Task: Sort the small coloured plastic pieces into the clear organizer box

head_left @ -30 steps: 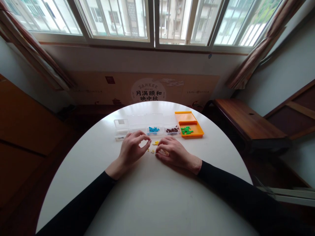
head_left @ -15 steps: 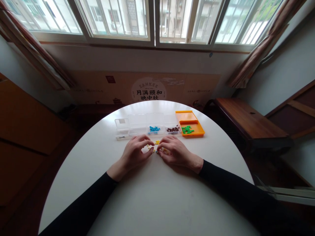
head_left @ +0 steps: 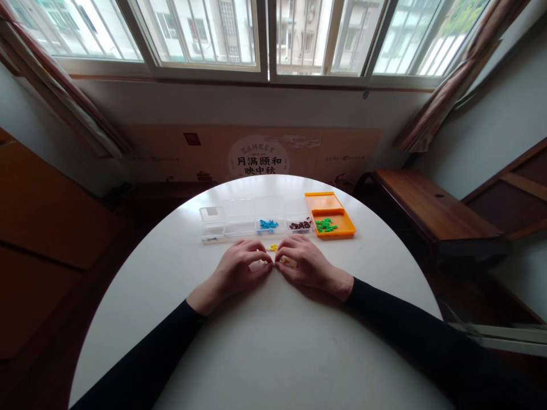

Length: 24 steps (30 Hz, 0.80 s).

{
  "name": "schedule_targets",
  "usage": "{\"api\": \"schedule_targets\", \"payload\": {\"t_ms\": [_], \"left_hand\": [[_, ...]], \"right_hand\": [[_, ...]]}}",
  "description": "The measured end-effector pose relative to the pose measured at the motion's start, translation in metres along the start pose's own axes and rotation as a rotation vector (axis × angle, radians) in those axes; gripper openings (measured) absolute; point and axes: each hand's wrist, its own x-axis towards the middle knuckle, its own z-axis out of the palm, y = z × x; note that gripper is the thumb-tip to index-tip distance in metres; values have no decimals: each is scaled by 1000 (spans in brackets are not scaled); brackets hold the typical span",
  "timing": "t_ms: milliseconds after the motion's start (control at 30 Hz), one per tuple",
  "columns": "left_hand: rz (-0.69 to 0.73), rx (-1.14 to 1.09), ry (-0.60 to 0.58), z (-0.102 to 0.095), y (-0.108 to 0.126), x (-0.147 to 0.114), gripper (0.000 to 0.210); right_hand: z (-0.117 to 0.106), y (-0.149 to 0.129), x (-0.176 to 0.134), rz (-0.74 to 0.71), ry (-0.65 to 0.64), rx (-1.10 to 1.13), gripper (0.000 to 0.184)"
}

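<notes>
My left hand (head_left: pixel 241 265) and my right hand (head_left: pixel 305 262) meet fingertip to fingertip over the white table. Each has thumb and forefinger pinched together; what lies between them is too small and too covered to name. Small yellow pieces (head_left: pixel 272 248) lie on the table just beyond the fingertips, partly hidden by both hands. Behind the hands, a clear plastic box holds blue pieces (head_left: pixel 268 224). Dark brown pieces (head_left: pixel 300 225) sit in another clear box to its right. Green pieces (head_left: pixel 326 225) rest in an open orange box (head_left: pixel 346 225).
Clear lidded boxes (head_left: pixel 212 223) stand in a row along the far part of the round white table (head_left: pixel 265 341). A wooden bench (head_left: pixel 431 205) is at the right, and a printed cardboard panel (head_left: pixel 205 154) leans below the window.
My left thumb and forefinger have closed together and moved right, up against the right fingertips. The right hand has stayed nearly still. A small bluish bit at its fingertips is now covered.
</notes>
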Motion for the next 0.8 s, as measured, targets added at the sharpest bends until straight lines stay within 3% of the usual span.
{"api": "schedule_targets", "payload": {"t_ms": [333,800], "left_hand": [[-34,-22,109,2,2,3,12],[12,-16,123,-2,9,7,14]], "right_hand": [[-5,-5,1,29,55,-19,12],[-2,-1,3,-15,104,8,7]]}}
